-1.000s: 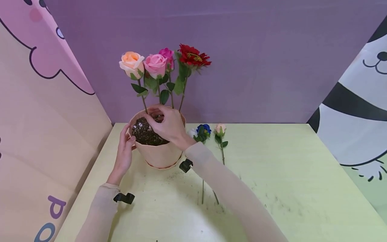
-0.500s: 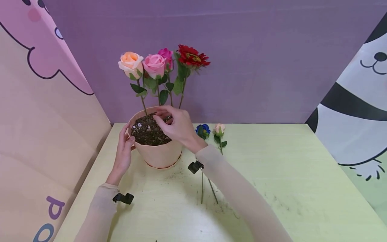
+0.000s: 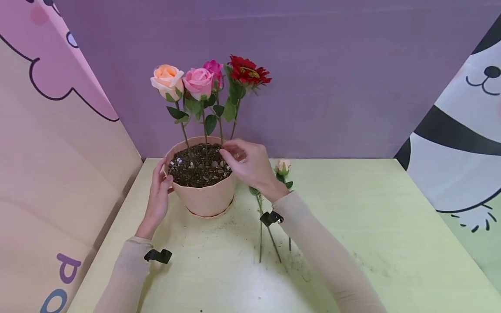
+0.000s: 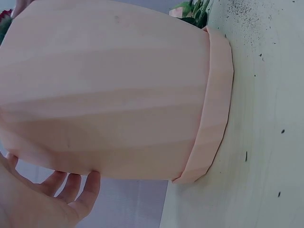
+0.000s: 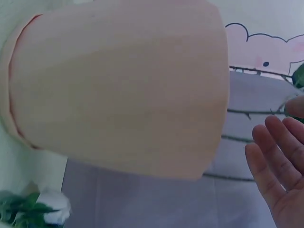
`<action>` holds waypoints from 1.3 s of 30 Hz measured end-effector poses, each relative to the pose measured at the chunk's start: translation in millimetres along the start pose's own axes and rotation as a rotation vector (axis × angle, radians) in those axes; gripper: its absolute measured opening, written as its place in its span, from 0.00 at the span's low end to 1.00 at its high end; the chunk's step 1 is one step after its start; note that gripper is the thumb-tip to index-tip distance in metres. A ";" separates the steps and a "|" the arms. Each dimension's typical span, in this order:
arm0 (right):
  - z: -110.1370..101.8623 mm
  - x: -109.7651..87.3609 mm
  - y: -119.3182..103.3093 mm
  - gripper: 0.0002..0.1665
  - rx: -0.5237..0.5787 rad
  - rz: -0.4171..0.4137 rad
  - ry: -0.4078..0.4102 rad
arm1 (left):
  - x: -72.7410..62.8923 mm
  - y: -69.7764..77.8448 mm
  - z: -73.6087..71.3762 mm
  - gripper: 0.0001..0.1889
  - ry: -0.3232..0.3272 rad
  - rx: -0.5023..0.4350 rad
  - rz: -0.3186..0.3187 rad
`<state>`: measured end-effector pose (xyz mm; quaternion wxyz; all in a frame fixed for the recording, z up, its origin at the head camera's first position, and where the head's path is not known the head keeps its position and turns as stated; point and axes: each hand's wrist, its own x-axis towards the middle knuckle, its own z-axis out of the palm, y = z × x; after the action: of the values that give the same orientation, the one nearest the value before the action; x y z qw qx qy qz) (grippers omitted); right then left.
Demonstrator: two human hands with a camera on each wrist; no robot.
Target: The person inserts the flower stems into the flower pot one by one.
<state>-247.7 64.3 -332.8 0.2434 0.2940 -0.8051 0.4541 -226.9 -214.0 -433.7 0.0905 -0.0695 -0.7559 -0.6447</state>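
Note:
A pale pink flowerpot (image 3: 203, 200) filled with dark soil (image 3: 192, 176) stands on a matching saucer (image 4: 213, 114). Upright in it are a peach rose (image 3: 167, 79), a pink rose (image 3: 198, 83), a magenta flower (image 3: 213, 69) and a red flower (image 3: 250, 73). My left hand (image 3: 158, 198) holds the pot's left side, thumb by the rim and fingertips against the outer wall in the left wrist view. At the right rim, my right hand (image 3: 252, 167) has its fingers spread and loosely bent, with nothing between them.
Right of the pot lie a small pale-peach rose (image 3: 283, 167) and other loose stems (image 3: 260, 243), their heads partly hidden by my right hand. A white bloom (image 5: 56, 205) shows in the right wrist view. Soil crumbs dot the table (image 3: 352, 208); a purple backdrop (image 3: 332, 87) rises behind.
My right hand has moved right, from over the middle of the soil to the right rim, uncovering soil and stem bases. My left hand stays at the pot.

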 end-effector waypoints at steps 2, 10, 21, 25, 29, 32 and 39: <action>-6.1 -3.1 3.7 0.12 0.005 -0.002 0.000 | -0.1 0.0 -0.1 0.33 0.000 0.002 -0.002; -29.6 -20.0 33.7 0.10 -0.014 0.091 0.022 | -1.2 0.9 0.3 0.33 0.005 -0.001 0.002; -63.2 -53.5 75.4 0.14 -0.086 0.331 0.066 | -1.3 2.5 1.3 0.33 0.009 -0.006 0.010; -69.3 -70.4 93.1 0.16 -0.083 0.426 0.098 | -1.5 3.4 1.7 0.33 0.007 -0.002 0.004; -74.0 -85.7 108.5 0.19 -0.035 0.534 0.096 | -1.3 3.2 1.8 0.33 0.010 0.002 0.007; -76.6 -95.4 119.2 0.21 0.008 0.617 0.054 | -0.9 2.9 1.8 0.33 0.010 0.004 0.009; -79.5 -112.7 138.1 0.25 0.036 0.776 -0.070 | -0.6 2.7 2.2 0.33 0.011 0.002 0.007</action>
<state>-253.8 219.5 -451.0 0.0206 -0.0129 -0.8563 0.5159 -225.8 -211.4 -431.6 0.0971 -0.0687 -0.7556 -0.6442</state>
